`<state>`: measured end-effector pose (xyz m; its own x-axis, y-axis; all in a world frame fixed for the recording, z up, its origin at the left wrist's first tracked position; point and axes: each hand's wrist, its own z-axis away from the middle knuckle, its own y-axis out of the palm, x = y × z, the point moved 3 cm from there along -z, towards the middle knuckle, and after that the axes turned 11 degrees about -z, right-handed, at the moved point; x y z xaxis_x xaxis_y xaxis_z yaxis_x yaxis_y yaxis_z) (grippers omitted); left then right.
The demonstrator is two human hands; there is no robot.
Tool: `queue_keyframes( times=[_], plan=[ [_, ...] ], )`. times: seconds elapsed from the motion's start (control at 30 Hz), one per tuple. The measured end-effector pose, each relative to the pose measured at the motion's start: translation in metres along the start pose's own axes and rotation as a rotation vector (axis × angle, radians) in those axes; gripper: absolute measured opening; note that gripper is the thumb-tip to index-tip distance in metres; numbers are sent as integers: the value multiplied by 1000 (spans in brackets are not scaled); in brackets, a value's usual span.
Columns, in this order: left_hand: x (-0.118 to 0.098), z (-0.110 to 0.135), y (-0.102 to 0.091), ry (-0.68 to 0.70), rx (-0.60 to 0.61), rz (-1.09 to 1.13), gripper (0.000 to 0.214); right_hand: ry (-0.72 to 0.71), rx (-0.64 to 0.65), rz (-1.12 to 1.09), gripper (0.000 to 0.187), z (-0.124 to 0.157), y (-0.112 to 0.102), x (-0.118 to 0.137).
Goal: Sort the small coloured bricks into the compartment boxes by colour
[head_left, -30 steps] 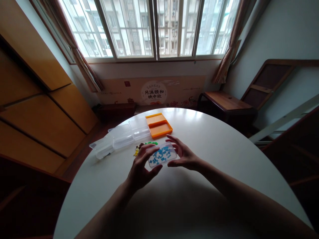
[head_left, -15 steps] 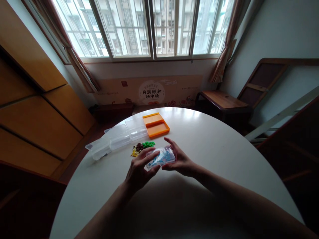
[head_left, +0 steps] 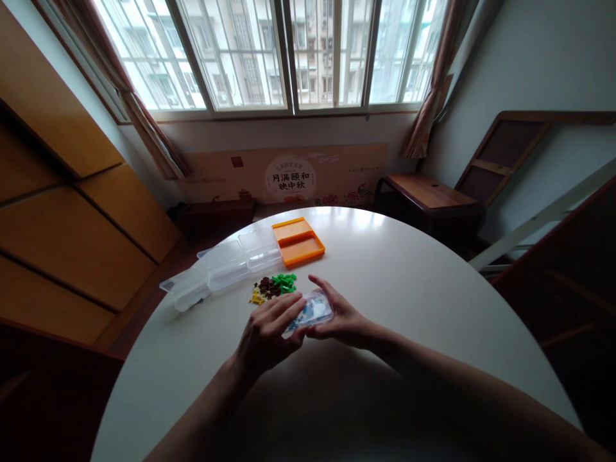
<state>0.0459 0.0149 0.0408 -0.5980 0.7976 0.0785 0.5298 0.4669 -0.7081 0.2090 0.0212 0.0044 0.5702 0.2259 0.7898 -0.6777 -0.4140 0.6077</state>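
Note:
Between both hands is a small clear plastic box [head_left: 317,308] with blue pieces inside; its lid looks closed. My left hand [head_left: 270,327] lies over the box's left side, fingers across the top and thumb at the near edge. From the right, my right hand [head_left: 342,316] grips the other end between fingers and thumb. Just beyond the left hand, small green pieces [head_left: 285,282], dark brown pieces [head_left: 269,287] and yellow pieces [head_left: 257,295] lie in a loose pile on the white round table [head_left: 409,289].
An open orange case [head_left: 303,258] lies toward the table's far side. Left of it runs a row of open clear plastic boxes [head_left: 228,273], reaching near the left edge. Beyond the table stand a wooden side table [head_left: 430,191] and a window [head_left: 332,58].
My left hand has slid further over the clear box, covering more of it. The box and both hands sit slightly lower and to the left in view.

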Motion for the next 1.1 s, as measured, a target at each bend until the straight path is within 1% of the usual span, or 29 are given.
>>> queue_keyframes(
  times=[0.07, 0.23, 0.3, 0.37, 0.43, 0.5, 0.57, 0.63, 0.7, 0.77, 0.8, 0.83, 0.87, 0.93, 1.0, 1.07, 1.1],
  plan=[
    [0, 0, 1, -11, 2, 6, 33, 4, -14, -18, 109, 0, -1, -1],
    [-2, -1, 0, -107, 8, 26, 27, 0, -4, 3, 118, 0, -2, -1],
    [-1, -1, -3, -169, -6, 37, 25, 1, -37, 24, 118, 1, 0, 0],
    [1, -3, -6, -267, -4, 75, 23, 7, -75, 18, 115, 1, 2, 0],
    [6, -5, -8, -449, 4, 167, 23, 8, -78, -18, 114, 1, 5, 0],
    [13, -5, -7, -712, -25, 339, 27, -5, -38, -46, 114, 1, 7, 0],
    [20, -3, -3, -978, -97, 549, 35, -12, 25, -45, 116, 1, 8, -2],
    [25, 0, 2, -1206, -167, 727, 41, 9, 93, -21, 118, 2, 10, -5],
    [29, 3, 7, -1394, -178, 846, 44, 24, 131, -8, 120, 2, 12, -9],
    [30, 5, 11, -1533, -140, 950, 48, 10, 116, -22, 120, 2, 14, -10],
    [30, 5, 13, -1566, -121, 1006, 50, 0, 86, -37, 120, 2, 15, -10],
    [29, 5, 15, -1567, -112, 1066, 53, -6, 42, -53, 120, 1, 15, -10],
    [28, 4, 16, -1531, -113, 1130, 58, -14, -16, -71, 120, 0, 14, -9],
    [23, 1, 19, -1380, -125, 1242, 67, -43, -155, -110, 119, -2, 10, -8],
    [18, -1, 23, -1228, -118, 1303, 78, -102, -293, -147, 117, -4, 5, -6],
    [12, -1, 28, -1150, -83, 1321, 86, -153, -376, -180, 113, -5, 2, -4],
    [10, 0, 30, -1136, -67, 1310, 87, -167, -391, -198, 110, -5, 2, -3]
  ],
)
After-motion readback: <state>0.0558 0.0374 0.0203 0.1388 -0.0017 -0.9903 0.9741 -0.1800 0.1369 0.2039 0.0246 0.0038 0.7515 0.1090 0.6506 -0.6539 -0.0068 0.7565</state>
